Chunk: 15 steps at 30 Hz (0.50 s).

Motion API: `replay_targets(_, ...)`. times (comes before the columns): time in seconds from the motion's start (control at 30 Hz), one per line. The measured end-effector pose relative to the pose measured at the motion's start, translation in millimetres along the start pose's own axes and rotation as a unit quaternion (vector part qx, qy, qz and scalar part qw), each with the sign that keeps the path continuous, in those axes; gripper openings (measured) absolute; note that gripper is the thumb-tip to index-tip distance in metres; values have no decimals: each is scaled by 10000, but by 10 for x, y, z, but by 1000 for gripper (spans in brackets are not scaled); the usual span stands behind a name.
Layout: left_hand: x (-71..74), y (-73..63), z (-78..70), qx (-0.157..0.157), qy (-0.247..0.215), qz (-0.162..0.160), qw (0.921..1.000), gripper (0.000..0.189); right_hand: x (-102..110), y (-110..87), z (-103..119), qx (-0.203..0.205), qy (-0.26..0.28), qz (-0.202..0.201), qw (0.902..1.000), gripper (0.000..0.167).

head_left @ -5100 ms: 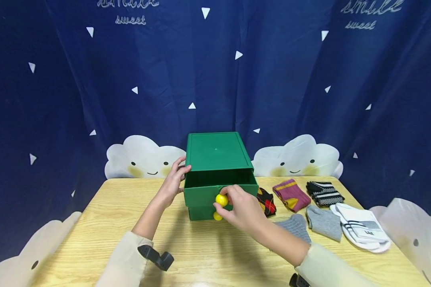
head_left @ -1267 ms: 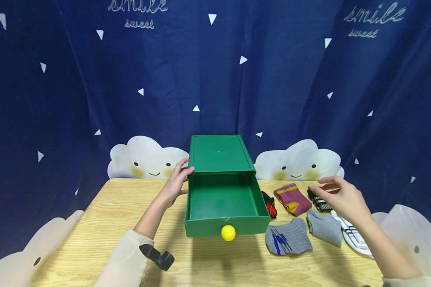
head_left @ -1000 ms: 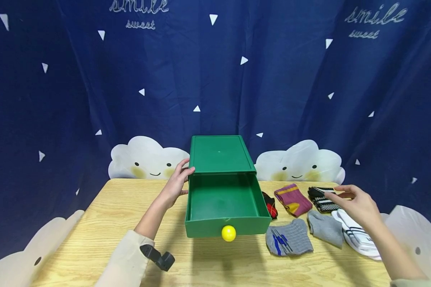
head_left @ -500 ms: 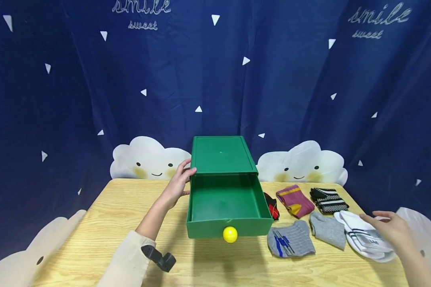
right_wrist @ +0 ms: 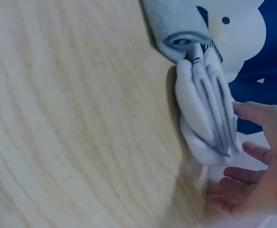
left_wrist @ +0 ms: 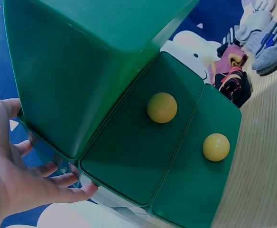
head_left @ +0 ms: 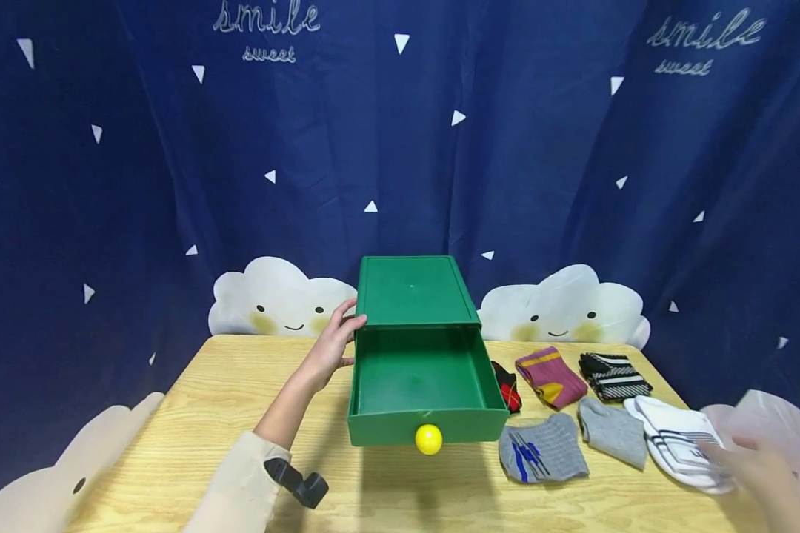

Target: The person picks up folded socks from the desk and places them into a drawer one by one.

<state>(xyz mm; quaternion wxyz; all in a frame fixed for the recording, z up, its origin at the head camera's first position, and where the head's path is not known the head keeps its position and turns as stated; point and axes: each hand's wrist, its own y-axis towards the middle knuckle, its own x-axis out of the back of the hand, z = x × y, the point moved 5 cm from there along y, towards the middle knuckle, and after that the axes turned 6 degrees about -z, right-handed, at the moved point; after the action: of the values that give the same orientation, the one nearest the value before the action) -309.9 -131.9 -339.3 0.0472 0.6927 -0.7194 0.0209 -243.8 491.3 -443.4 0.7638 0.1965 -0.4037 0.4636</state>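
A green drawer unit (head_left: 410, 285) stands mid-table with its top drawer (head_left: 463, 426) pulled out, a yellow knob (head_left: 429, 440) on the front. The drawer's inside is bare. My left hand (head_left: 327, 354) rests on the unit's left side, fingers spread along the edge. In the left wrist view, two closed drawer fronts show, each with a yellow knob (left_wrist: 162, 108). At the right, my blurred right hand (head_left: 756, 463) is over the white striped socks (head_left: 680, 437). Seen from the right wrist, its fingers (right_wrist: 254, 111) are loosely bent beside the folded white socks (right_wrist: 207, 109), thumb side close to them.
Several folded pairs lie right of the unit: grey socks with blue marks (head_left: 540, 448), plain grey socks (head_left: 612, 431), purple-and-yellow socks (head_left: 551, 376), black-and-white socks (head_left: 615, 375), and red-and-black socks (head_left: 507, 389) partly hidden by the drawer. A blue curtain (head_left: 400, 148) hangs behind.
My right hand first pulled the top drawer out by its knob and let go. It then passed over the black-and-white socks and came down to the white socks. My left hand stayed on the unit.
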Motion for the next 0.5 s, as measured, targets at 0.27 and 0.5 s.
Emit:
replay_targets(0.27, -4, 2, 2, 41, 25, -53, 10000, 60, -123, 8, -109, -238, -133, 336, 9991, 97)
replay_targets(0.5, -7, 8, 10, 32, 20, -19, 10000, 60, -181, 65, -109, -163, -448, 530, 9975, 102)
